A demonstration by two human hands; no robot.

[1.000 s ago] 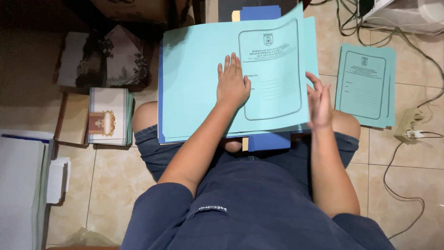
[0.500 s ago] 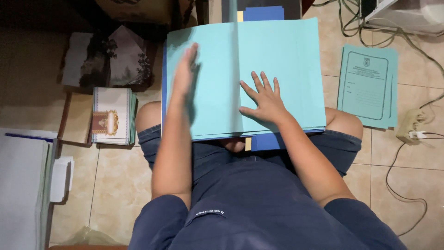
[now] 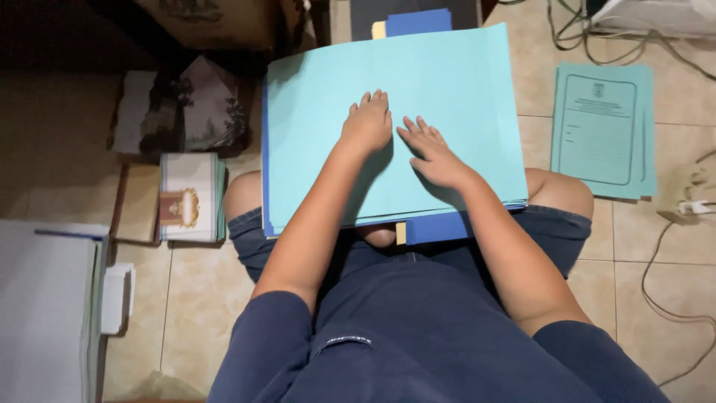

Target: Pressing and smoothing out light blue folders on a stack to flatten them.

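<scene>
Overhead view down onto a seated person's lap, bare knees apart on a beige tiled floor point(image 3: 209, 298).

Across the lap, a stack of light blue paper sheets point(image 3: 447, 82), blank side up, resting on a darker blue folder point(image 3: 440, 227) that peeks out at the near edge and again at the far edge. Small tan tab visible at the folder's near edge.

Left hand point(image 3: 368, 123) flat on the middle of the top sheet, palm down, fingers together and pointing away, grasping nothing. Right hand point(image 3: 432, 153) just beside it, also palm down on the sheet, fingers spread and angled up-left, likewise open and pressing rather than gripping. Hands close but not touching.

To the right on the tiles, well apart from the lap, a second pile of light blue printed forms point(image 3: 604, 130), face up. Beyond it, a pale power strip point(image 3: 690, 194) with grey cables trailing across the floor.

To the left, a small stack of white booklets with a gold emblem point(image 3: 186, 198), a dark patterned cloth bundle point(image 3: 186, 104) behind it, and a pale grey box edge point(image 3: 45, 313) at the near left corner.

Dark navy shirt and shorts filling the foreground.
</scene>
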